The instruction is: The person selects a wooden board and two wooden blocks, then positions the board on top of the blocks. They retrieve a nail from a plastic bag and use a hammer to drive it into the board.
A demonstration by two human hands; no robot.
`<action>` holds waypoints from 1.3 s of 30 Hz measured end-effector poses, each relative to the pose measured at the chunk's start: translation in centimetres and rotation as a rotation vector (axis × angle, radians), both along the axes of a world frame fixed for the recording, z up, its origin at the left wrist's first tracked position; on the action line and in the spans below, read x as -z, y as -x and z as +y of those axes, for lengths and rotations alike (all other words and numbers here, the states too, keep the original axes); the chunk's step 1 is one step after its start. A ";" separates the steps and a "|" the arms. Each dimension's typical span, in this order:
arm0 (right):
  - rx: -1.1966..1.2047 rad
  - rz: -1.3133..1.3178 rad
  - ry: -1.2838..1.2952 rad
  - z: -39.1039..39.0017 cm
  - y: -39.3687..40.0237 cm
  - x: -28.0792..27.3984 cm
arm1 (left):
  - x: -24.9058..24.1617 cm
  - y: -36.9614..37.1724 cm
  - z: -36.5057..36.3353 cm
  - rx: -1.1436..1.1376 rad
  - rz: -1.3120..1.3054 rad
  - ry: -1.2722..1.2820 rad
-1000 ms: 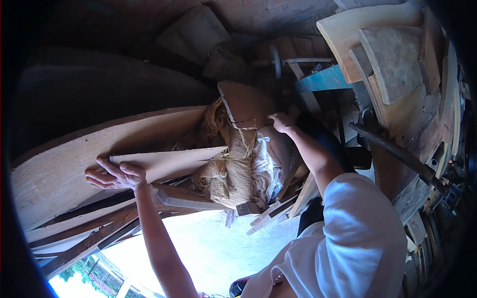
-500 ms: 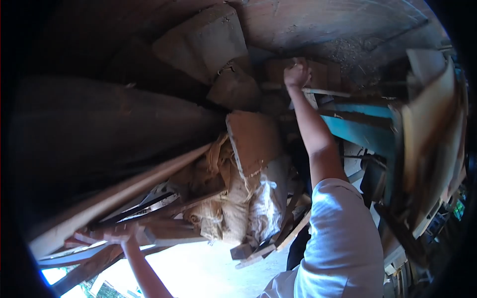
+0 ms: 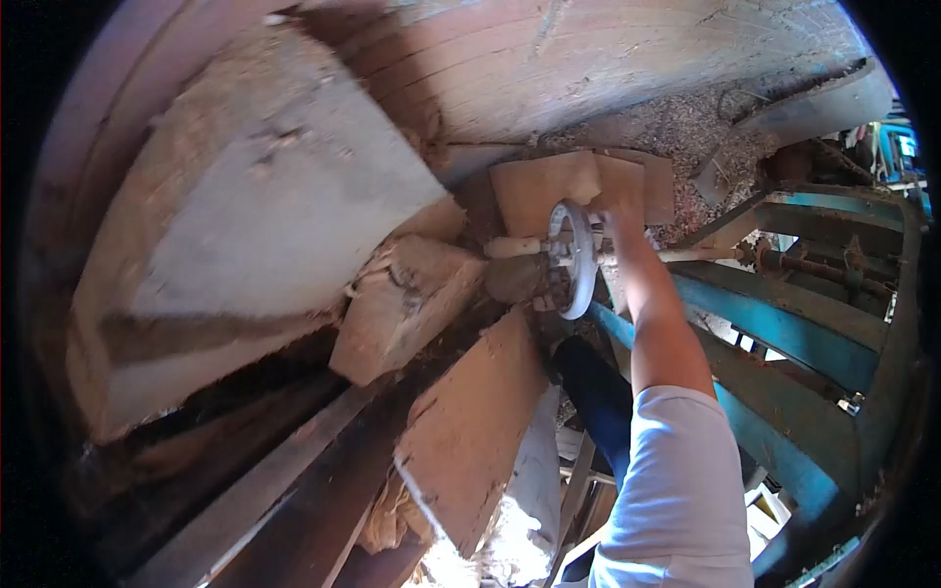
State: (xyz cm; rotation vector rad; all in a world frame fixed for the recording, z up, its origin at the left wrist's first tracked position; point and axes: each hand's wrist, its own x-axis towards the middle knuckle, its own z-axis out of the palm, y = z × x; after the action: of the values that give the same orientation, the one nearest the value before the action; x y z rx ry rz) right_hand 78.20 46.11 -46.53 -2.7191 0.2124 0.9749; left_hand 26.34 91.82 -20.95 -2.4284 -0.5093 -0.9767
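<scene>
My right hand (image 3: 619, 227) reaches forward at the end of a stretched arm. It is at the upper right rim of a grey metal handwheel (image 3: 584, 269), its fingers curled in against the rim and partly hidden. The wheel sits on a pale shaft (image 3: 701, 255) running to the right. Behind the hand lie brown flat boards (image 3: 549, 186). Left of the wheel is a rough wooden block (image 3: 407, 304), and below it leans a brown board (image 3: 480, 421). My left hand is out of the frame.
A large sawn timber piece (image 3: 265, 196) fills the left. A blue-green metal frame (image 3: 784, 318) stands at the right. Wood chips (image 3: 676, 127) are heaped at the back beside a curved pale sheet (image 3: 823, 103). Long dark beams (image 3: 294, 470) run along the lower left.
The view has shifted, bringing the handwheel and large timber into plain sight. My left hand, earlier on wood at lower left, has left the frame. My right hand appears lower, at the wheel.
</scene>
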 end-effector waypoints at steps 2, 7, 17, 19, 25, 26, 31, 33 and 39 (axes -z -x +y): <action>0.061 0.015 -0.028 1.0 -0.5 0.1 | 1.3 -1.2 -0.6 0.009 -0.008 0.036; 0.207 0.031 -0.124 1.3 0.4 -0.7 | 2.3 -3.6 -2.0 0.030 -0.045 0.103; 0.496 0.083 -0.382 5.4 -0.1 -2.0 | -4.7 -3.3 -3.8 0.078 -0.092 0.184; 0.503 0.077 -0.435 7.1 0.5 -5.9 | -7.5 -2.2 -4.0 0.069 -0.118 0.176; 0.637 -0.555 0.001 11.6 4.9 -20.6 | -17.4 3.2 -4.7 0.042 -0.183 0.139; 0.674 -0.609 -0.006 11.8 5.2 -22.0 | -19.0 4.2 -4.9 0.041 -0.191 0.135; 0.646 -0.772 -0.144 14.0 10.5 -32.7 | -28.0 7.5 -5.7 0.013 -0.168 -0.094; 0.507 -1.037 -0.334 13.5 14.1 -34.9 | -30.2 5.4 -7.1 -0.009 -0.167 -0.046; 0.269 -1.081 -0.731 9.7 30.5 -47.1 | -27.6 7.2 -6.3 0.008 -0.146 -0.111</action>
State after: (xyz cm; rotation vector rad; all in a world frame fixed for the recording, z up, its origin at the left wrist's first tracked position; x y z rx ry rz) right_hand 47.71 55.80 0.53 -2.0629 -0.0035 -0.4743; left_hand 19.09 85.54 6.70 -2.2743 -0.4819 -1.1608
